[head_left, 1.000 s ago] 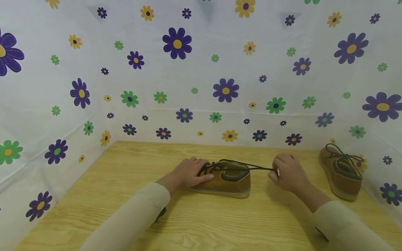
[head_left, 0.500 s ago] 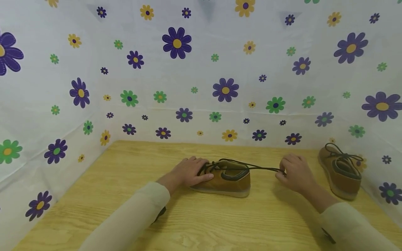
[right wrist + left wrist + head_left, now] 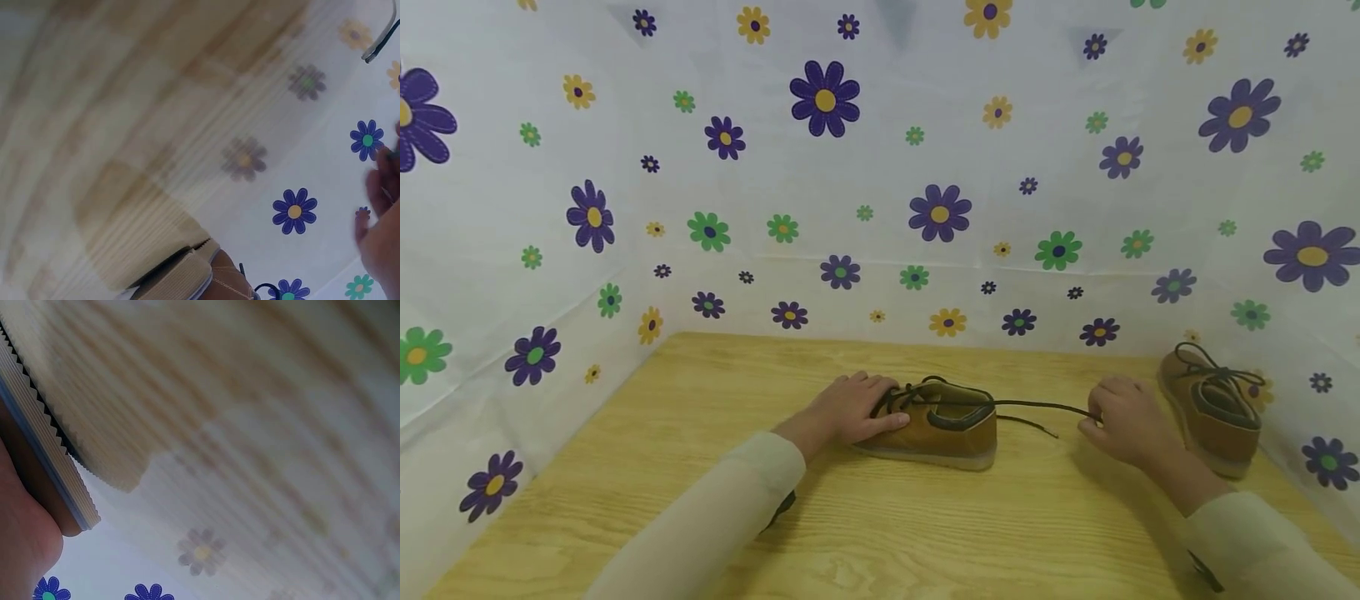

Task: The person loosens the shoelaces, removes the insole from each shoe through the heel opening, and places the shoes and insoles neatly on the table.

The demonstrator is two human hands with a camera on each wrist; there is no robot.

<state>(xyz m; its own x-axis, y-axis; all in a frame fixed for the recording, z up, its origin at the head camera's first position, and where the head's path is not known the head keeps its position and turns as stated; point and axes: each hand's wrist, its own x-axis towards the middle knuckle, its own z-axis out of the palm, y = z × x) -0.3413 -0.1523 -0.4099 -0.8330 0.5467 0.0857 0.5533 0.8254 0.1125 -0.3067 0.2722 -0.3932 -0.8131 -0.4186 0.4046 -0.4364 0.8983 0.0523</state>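
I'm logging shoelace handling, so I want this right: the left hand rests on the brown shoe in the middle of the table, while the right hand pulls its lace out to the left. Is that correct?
Not quite. The left hand does rest on the brown shoe mid-table, but the right hand pinches the lace and draws it out to the right, towards the second shoe. The head view shows it.

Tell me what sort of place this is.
Probably a staged recording booth, not a home: white flower-printed sheeting walls in a light wooden table bearing only two brown lace-up shoes.
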